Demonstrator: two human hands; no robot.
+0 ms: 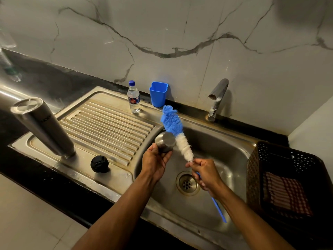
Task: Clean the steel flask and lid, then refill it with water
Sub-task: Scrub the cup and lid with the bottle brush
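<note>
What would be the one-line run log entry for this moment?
left hand: holds steel cap | right hand: grips bottle brush | flask: inverted on drainboard | tap: off

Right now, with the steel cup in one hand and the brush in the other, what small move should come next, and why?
Probably bring the brush head into the steel cup. The left hand grips the cup over the sink, the right hand holds the brush handle, and the bristles lie beside the cup, not in it.

The right hand [205,175] hides part of the brush handle [219,209].
</note>
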